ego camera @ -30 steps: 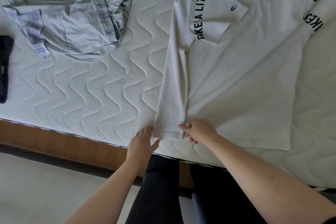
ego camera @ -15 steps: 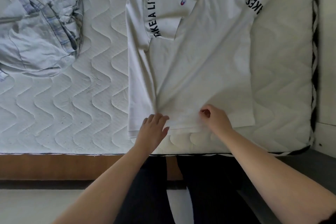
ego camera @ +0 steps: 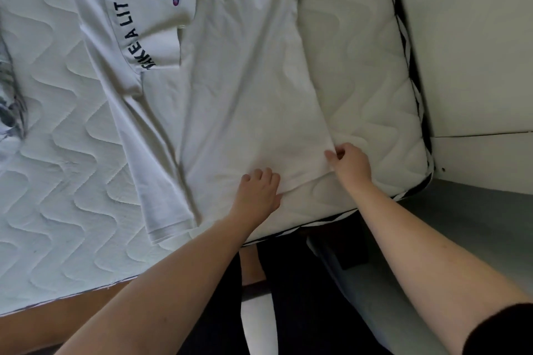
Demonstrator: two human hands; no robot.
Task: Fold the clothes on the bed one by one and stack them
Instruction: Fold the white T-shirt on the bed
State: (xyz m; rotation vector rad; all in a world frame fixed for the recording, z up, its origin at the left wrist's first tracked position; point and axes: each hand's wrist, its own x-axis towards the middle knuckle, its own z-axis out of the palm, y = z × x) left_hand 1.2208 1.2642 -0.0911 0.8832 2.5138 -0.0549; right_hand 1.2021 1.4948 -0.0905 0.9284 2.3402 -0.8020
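the fingers [ego camera: 331, 156] of the right hand [ego camera: 350, 164] are curled round the lower right corner of the white t-shirt [ego camera: 230, 101], pinching its hem; half a second ago this hand gripped the hem nearer the middle, so it has slid out to the corner. the left hand [ego camera: 256, 190] rests on the hem with knuckles bent, pressing the cloth down, much where it was. the t-shirt lies spread on the bed [ego camera: 72, 181], left sleeve folded over its body. the checked garment [ego camera: 10, 101] has slipped to the left edge of view as the head turned right.
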